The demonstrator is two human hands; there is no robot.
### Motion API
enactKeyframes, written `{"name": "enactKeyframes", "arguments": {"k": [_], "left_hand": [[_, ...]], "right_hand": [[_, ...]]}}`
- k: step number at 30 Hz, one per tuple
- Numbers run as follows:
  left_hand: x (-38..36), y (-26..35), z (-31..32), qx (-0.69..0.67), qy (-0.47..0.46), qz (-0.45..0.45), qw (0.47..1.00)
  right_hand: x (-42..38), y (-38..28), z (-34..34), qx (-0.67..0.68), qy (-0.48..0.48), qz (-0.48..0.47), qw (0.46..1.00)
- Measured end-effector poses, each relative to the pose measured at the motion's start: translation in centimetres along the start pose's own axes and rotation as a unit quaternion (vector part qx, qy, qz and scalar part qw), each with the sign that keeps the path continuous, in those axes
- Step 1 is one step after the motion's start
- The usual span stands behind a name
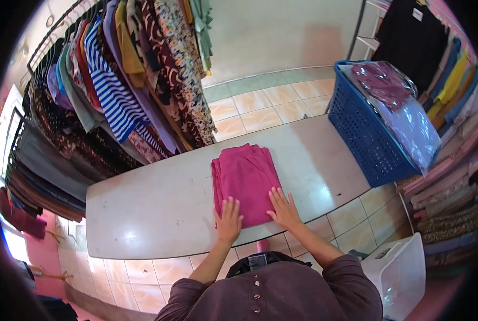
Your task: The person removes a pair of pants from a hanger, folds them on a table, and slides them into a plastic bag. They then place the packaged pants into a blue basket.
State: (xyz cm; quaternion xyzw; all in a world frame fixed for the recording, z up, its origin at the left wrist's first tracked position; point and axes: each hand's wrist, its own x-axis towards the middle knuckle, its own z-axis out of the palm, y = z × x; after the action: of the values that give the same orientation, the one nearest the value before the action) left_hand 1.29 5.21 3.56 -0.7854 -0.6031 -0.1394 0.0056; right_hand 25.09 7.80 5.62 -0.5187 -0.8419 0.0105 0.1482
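Observation:
A folded magenta garment (247,182) lies flat on the pale table (153,214), near its middle. My left hand (228,219) rests palm down on the garment's lower left edge, its fingers spread and pointing away from me. On the lower right edge lies my right hand (284,209), also flat with the fingers apart. Neither hand grips the cloth.
A blue basket (364,134) with plastic-wrapped clothes stands at the table's right end. Clothes racks (113,75) line the left side, and more garments (447,214) hang at the right. A white bin (396,267) stands on the tiled floor, lower right.

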Motion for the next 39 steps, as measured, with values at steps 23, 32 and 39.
{"name": "enactKeyframes", "arguments": {"k": [23,32,39], "left_hand": [[-27.5,-4.3,4.0,-0.222,-0.356,-0.014,0.908],[-35.8,-7.6,9.7,0.101,-0.627,-0.039,0.772],[-31.9,12.0,10.3,-0.208,-0.401,-0.217,0.865]], "right_hand": [[-38.7,0.0,-1.3,0.154,-0.054,0.341,0.926],[-50.0,12.7,-14.7,-0.104,0.292,0.44,0.843],[-71.4,22.1,-4.8,0.01,-0.019,0.759,0.65]]}}
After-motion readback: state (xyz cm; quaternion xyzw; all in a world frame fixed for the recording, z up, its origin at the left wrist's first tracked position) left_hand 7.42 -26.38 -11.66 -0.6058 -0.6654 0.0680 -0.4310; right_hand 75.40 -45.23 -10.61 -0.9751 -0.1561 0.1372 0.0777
